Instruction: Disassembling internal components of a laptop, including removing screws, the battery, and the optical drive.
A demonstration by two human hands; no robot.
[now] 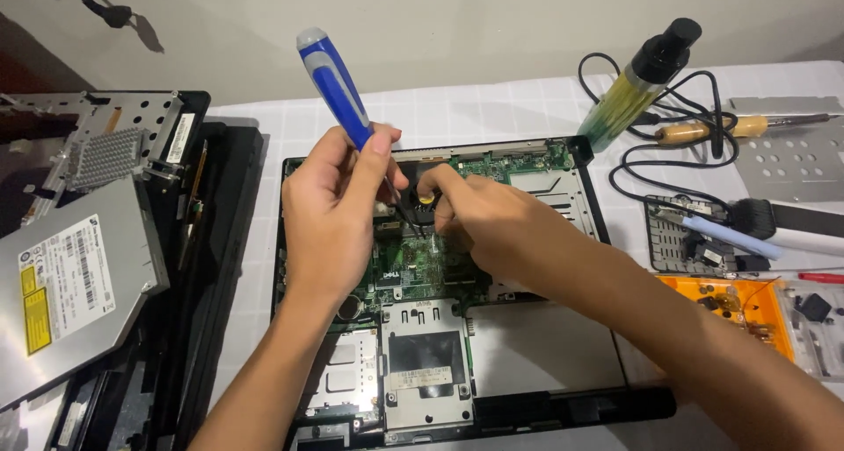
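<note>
From the head view, the left hand (332, 212) is closed around a blue-and-grey screwdriver (338, 86), fingers wrapped about the lower grip while the handle leans up and to the left and the dark shaft runs down to the green circuit board (420, 262) inside the opened laptop base (576, 212). The right hand (475, 212) reaches in from the right with its fingertips pinched together just beside the shaft's lower end; whether they hold a screw or only steady the tip I cannot tell, since the fingers hide the spot. The tilt of the tool is the main risk: a leaning tip may slip out of a screw head and scrape the board or jab the fingers next to it. A loosened screw could also drop among the board's parts, where it would be hard to see. Well apart to the right stand a liquid-filled bottle (635, 86), a soldering iron (703, 131) with its black cable and an orange parts tray (763, 315); a silver optical drive (70, 288) lies at the left.
</note>
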